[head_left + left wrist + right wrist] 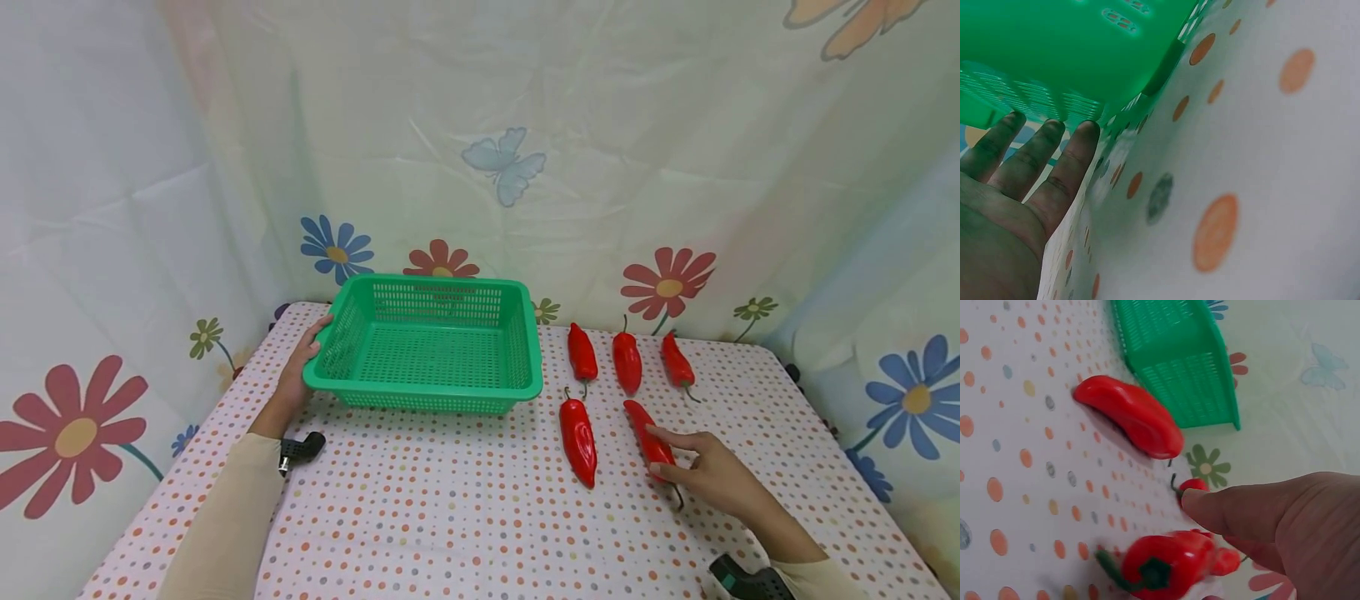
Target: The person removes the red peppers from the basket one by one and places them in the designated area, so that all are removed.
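The green plastic basket (427, 392) has my left hand (302, 354) at its left end. The left wrist view shows straight fingers (1060, 178) with tips against the slotted basket wall (1054, 94); that thumb is hidden. My right hand (708, 471) is over a long red chili pepper (649, 433), thumb and forefinger spread apart around it. In the right wrist view, the thumb (1229, 509) appears apart from this pepper (1163, 562), which is slightly blurred. Another red pepper (577, 442) lies to its left.
Behind lie three more red peppers: one near the basket (582, 354), a middle one (627, 362) and a right one (678, 364). A dotted cloth (420, 508) covers the table. A flowered curtain (375, 167) hangs behind and on both sides.
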The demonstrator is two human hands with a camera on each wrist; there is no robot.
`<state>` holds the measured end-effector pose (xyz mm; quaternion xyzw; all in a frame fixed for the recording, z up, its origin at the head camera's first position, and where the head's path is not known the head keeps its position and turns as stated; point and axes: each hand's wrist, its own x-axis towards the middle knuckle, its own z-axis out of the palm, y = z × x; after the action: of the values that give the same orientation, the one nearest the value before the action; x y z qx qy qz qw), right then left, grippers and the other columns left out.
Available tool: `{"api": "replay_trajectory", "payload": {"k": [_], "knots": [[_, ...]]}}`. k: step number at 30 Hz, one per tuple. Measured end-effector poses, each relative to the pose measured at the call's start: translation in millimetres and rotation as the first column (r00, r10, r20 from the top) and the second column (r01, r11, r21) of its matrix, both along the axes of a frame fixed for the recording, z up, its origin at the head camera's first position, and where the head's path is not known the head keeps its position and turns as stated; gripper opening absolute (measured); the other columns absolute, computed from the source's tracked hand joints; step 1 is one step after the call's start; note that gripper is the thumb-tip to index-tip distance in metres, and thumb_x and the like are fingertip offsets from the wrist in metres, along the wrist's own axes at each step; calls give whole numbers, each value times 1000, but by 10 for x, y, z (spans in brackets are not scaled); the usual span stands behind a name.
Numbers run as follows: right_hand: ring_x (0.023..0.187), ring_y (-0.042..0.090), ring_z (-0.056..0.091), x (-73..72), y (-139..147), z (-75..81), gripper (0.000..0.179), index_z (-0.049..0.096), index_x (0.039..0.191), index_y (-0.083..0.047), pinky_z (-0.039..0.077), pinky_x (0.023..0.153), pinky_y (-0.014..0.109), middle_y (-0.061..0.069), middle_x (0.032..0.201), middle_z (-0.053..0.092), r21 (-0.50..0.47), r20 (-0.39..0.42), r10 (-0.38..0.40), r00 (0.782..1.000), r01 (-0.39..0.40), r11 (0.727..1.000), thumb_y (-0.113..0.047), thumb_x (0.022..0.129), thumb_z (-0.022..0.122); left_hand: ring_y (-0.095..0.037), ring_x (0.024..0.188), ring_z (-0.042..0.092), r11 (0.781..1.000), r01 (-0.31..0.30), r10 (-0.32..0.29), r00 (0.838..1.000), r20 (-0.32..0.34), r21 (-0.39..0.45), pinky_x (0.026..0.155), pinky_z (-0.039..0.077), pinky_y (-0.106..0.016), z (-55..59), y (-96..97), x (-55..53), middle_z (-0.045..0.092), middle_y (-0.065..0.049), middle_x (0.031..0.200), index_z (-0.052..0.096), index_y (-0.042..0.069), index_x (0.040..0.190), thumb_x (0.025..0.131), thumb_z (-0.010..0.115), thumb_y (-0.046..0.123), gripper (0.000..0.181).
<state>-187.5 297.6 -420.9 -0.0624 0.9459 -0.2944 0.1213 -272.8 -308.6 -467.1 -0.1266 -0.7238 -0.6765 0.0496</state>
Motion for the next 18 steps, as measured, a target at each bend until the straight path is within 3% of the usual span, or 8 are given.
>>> {"api": "replay_trajectory", "payload": {"k": [3,7,14,18], "knots": [[52,12,32,65,18,89,68,47,145,-2,36,48,27,34,128,57,35,-59,17,998,-15,999,-28,87,73,-33,145,18,1000,7,-7,1000,-14,-1,99,35,-14,-10,0,-3,7,-13,164,17,20,158,106,21,32,54],[71,20,43,190,-42,218,69,46,145,-2,39,54,30,30,119,55,80,-106,-12,994,21,997,-31,88,72,-31,144,20,1000,7,-7,1000,-11,-2,99,36,-14,12,-1,7,9,-13,164,17,20,158,107,21,32,53],[95,34,51,410,-324,360,73,46,146,-7,48,60,33,33,128,46,86,-137,-25,990,37,996,-43,88,71,-29,142,21,1000,-2,2,1000,-6,-5,98,36,-14,40,-3,39,8,-12,164,17,22,158,106,23,36,54],[111,47,46,531,-486,392,78,44,148,-9,53,66,43,33,135,43,108,-120,-5,993,18,994,-47,85,72,-30,142,22,1000,2,-1,1000,9,-19,100,36,-17,23,-13,41,8,-12,164,17,22,158,106,21,35,54]]}}
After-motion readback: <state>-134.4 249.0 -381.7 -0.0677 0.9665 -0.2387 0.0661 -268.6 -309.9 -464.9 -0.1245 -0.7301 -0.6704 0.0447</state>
